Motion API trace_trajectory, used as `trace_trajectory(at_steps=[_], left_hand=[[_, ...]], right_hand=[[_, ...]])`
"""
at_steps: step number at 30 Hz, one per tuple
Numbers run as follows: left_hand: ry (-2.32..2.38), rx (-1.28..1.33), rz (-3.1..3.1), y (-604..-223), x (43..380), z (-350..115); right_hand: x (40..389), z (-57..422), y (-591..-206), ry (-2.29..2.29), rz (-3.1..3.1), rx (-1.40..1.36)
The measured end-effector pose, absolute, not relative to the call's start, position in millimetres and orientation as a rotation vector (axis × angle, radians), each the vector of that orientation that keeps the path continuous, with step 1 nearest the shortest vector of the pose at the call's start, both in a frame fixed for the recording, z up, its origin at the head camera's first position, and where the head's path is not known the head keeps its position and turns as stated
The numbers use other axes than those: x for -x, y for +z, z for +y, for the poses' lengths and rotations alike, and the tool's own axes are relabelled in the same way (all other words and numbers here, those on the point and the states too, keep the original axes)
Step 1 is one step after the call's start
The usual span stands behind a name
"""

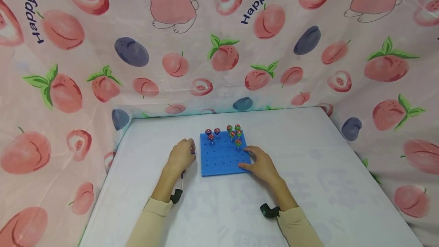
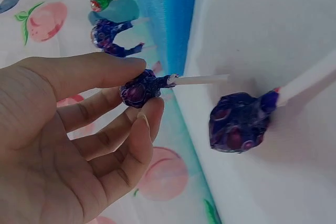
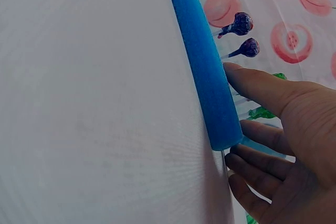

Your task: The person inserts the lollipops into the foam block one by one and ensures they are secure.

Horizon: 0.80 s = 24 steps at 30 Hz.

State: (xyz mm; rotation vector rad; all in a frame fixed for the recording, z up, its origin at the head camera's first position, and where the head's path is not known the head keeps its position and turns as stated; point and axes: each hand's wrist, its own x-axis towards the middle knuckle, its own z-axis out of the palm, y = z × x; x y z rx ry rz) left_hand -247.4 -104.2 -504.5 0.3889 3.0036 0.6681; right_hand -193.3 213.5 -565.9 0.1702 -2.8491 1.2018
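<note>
My left hand point(image 1: 181, 155) is just left of the blue foam board point(image 1: 219, 159). It pinches a purple-wrapped lollipop point(image 2: 140, 88) by its candy end, with the white stick pointing away from the palm. A second purple lollipop point(image 2: 239, 124) lies on the table near that wrist; the head view shows little besides its stick point(image 1: 182, 180). My right hand point(image 1: 263, 164) rests at the board's right side near its front corner. Its thumb touches the top and its fairly straight fingers lie along the edge. Three purple lollipops point(image 1: 211, 137) stand upright in the board's back left holes.
Several green-wrapped lollipops point(image 1: 238, 142) stand in the back right part of the board. Rows of small holes cover its front part. A white-covered table point(image 1: 308, 186) carries everything, with a fruit-patterned cloth point(image 1: 192, 98) hanging behind and at both sides.
</note>
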Motion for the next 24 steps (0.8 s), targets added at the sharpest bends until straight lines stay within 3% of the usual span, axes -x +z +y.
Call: trace_trajectory(at_steps=[24], left_hand=[[0.902, -0.487, 3.089, -482.7, 247.7, -102.4]], right_hand=[[192.5, 211.5, -564.4, 1.203, -2.861, -0.146]])
